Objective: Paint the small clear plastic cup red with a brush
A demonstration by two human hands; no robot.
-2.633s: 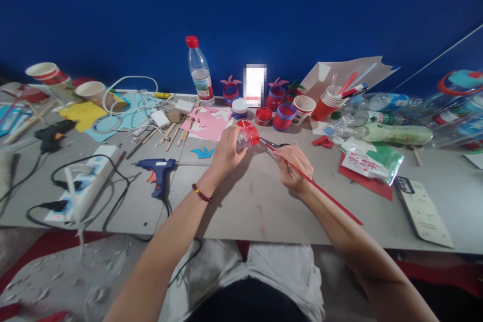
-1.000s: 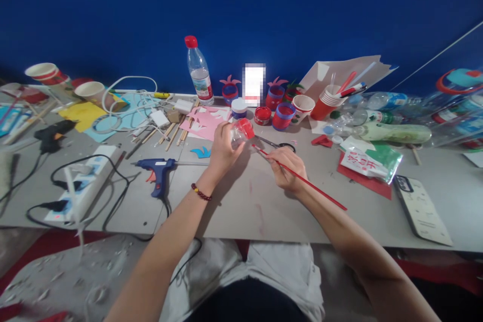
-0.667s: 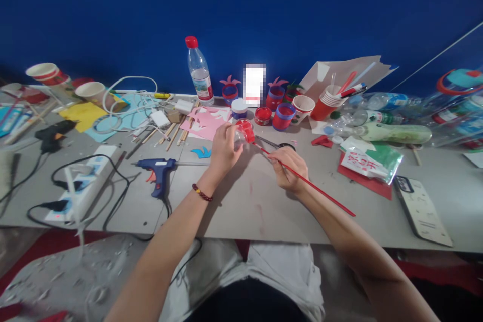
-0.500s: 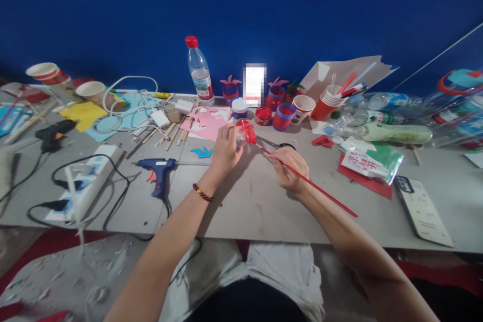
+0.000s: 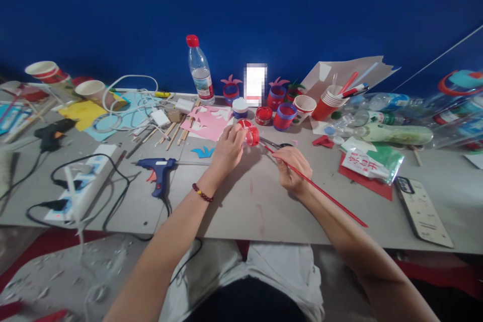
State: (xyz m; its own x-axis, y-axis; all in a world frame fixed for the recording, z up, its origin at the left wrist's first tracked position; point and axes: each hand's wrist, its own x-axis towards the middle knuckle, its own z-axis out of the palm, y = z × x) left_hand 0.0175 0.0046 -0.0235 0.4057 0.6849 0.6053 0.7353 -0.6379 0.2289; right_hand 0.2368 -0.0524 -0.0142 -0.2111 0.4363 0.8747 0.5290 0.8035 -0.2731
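My left hand (image 5: 227, 148) is closed around a clear plastic cup (image 5: 252, 135), a cut bottle piece by its look, with red paint round its rim. The cup is tilted, its painted end turned to the right. In my right hand (image 5: 295, 168) is a long red paintbrush (image 5: 328, 195), its tip pointing up and left close to the cup's rim; I cannot tell whether it touches. Behind the cup stand an open jar of red paint (image 5: 263, 115), a white-lidded jar (image 5: 240, 108) and a red and blue painted cup (image 5: 284, 116). Scissors (image 5: 281, 145) lie partly hidden behind my right hand.
A blue glue gun (image 5: 160, 171) and a white power strip (image 5: 85, 183) with cables lie left. A water bottle (image 5: 201, 78) stands at the back. Right are paper cups (image 5: 325, 105), plastic bottles (image 5: 396, 132) and a phone (image 5: 424, 210). A blue paper cutout (image 5: 203, 152) lies near my left hand.
The cup has turned in my left hand and shifted slightly right. My right hand and the paintbrush have moved a little right, the brush's handle end lower.
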